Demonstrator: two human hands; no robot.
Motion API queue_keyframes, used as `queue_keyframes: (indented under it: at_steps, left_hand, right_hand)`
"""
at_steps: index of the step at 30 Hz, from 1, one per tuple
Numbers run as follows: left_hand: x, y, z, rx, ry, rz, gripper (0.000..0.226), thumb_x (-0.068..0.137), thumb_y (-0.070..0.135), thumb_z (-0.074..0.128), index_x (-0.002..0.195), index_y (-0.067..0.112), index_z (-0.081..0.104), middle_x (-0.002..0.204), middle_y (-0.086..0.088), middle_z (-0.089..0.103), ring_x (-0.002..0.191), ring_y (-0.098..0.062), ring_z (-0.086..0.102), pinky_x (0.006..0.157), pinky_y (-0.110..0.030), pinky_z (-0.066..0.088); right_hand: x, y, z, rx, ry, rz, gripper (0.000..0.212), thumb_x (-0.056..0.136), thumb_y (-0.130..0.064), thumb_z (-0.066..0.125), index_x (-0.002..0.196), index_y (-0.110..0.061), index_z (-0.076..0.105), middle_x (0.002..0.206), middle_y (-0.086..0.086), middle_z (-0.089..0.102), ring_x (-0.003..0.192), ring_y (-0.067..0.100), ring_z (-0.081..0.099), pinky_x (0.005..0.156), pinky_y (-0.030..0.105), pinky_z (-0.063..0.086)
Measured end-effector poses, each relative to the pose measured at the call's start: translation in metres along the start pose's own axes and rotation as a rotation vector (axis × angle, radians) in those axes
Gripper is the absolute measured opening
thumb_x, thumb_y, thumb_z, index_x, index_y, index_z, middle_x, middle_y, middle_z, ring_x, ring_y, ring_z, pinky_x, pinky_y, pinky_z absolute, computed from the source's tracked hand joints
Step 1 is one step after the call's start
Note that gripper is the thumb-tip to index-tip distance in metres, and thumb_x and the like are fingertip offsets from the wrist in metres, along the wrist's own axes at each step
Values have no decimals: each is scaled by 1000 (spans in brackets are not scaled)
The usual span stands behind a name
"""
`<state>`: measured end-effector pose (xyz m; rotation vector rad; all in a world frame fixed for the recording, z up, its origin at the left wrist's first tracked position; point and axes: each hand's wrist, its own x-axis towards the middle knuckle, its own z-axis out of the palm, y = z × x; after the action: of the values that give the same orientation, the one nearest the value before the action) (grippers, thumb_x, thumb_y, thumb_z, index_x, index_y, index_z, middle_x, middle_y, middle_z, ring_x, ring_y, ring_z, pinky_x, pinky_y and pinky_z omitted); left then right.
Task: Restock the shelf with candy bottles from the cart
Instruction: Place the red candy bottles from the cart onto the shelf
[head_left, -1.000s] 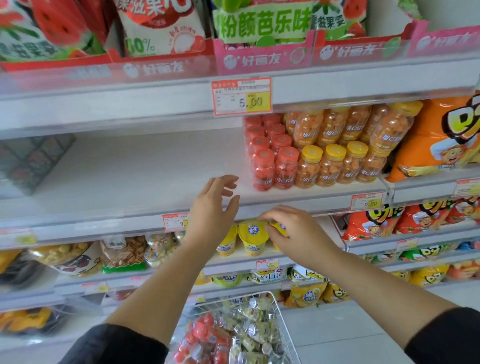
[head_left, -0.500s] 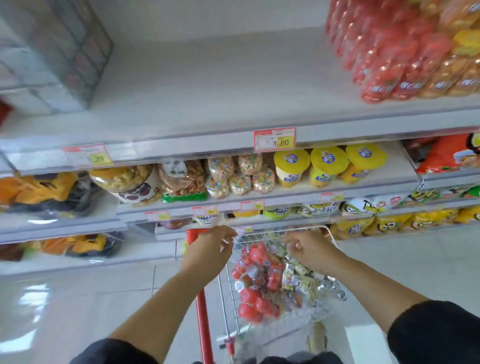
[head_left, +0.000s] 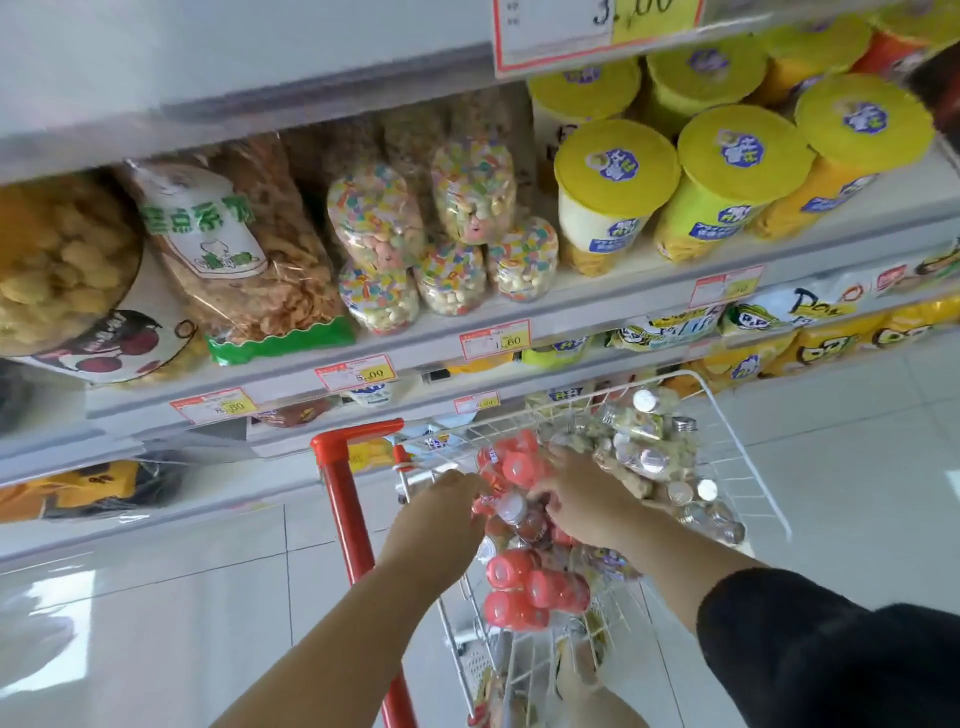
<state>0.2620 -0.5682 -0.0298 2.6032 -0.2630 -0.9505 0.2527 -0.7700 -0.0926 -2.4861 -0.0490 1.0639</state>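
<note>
Materials and finishes, as observed.
Thin white-coated metal wire: cart (head_left: 737, 467); its handle (head_left: 337, 483) glossy red plastic. Clear plastic bottles (head_left: 506, 569), smooth red caps. Glossy, light-reflecting floor tiles (head_left: 156, 597). Shiny clear-film snack bags (head_left: 244, 249). Matt yellow tub lids (head_left: 615, 161). Dark fuzzy cloth sleeve (head_left: 831, 649).

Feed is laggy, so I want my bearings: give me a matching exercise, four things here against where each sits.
1 red-capped bottles
2 silver-capped bottles
3 yellow-lidded tubs
4 colourful candy jars

A shelf, right of the jars
B cart, right side
C cart, left side
D shelf, beside the snack bag

Pairs: 1-C, 2-B, 3-A, 4-D
</note>
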Motion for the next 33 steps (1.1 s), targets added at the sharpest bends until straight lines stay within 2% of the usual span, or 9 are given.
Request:
queue_keyframes:
  at_steps: [6,10,13,19,22,25,27,30,33]
  left_hand:
    - [42,-13,29,523,-41,-5,48,89,-1,47,132,21,53,125,0,58,119,-24,57,107,-38,42]
    - [54,-10,41,811,-124,39,47,91,9,52,136,14,41,120,-5,64,115,-26,59,107,-39,31]
    - [67,-10,55,820,-153,-18,47,93,23,54,136,13,40,113,-2,68,109,-25,62,100,-40,33]
    - [85,-5,75,721,-147,-136,75,97,44,49,153,8,14,114,-3,64,107,-25,62,104,-40,40]
    - [90,-8,76,642,-107,-141,71,95,40,52,151,12,19,115,-4,60,103,-24,63,86,-35,48]
    - [84,-7,70,432,-75,-124,69,91,45,57,144,15,24,113,-3,58,99,-24,65,76,-35,56]
    - [74,-1,59,328,-59,-86,68,89,47,58,141,16,26,112,0,58,98,-22,65,77,-38,58]
    - [52,14,35,119,-53,-60,58,82,50,60,129,28,34,103,9,58,90,-17,63,75,-38,57]
    - [15,37,2,-244,-25,-12,49,72,60,58,115,45,42,92,17,66,81,-11,67,72,-38,58]
  right_hand:
    - [32,3,26,-187,-29,-95,56,92,-13,57,139,-43,50,161,-3,-25,151,30,-7,120,61,7]
    - [24,14,34,-32,69,-167,58,98,-16,51,142,-52,41,161,-11,-19,147,16,-7,123,49,5]
    - [4,23,35,265,152,-150,53,95,-20,60,131,-57,50,161,-17,5,144,8,21,119,32,30]
    - [-34,37,15,687,291,-68,46,96,-13,57,125,-48,61,143,-19,39,100,-6,57,85,16,51]
    - [-48,38,0,871,276,-7,44,95,-11,55,117,-48,66,135,-22,55,98,28,68,85,46,57]
    - [-62,38,-11,968,299,-13,47,94,-8,54,115,-48,65,130,-20,60,42,17,45,44,27,41]
    - [-75,34,-22,986,323,-8,46,94,-10,56,115,-48,67,130,-17,61,35,8,27,38,21,29]
    - [-101,23,-43,1027,336,-31,43,93,-15,61,112,-53,68,128,-20,63,51,8,53,58,26,49]
    - [-135,7,-73,1081,377,-40,38,86,-30,65,117,-51,66,130,-26,61,116,22,63,103,56,46]
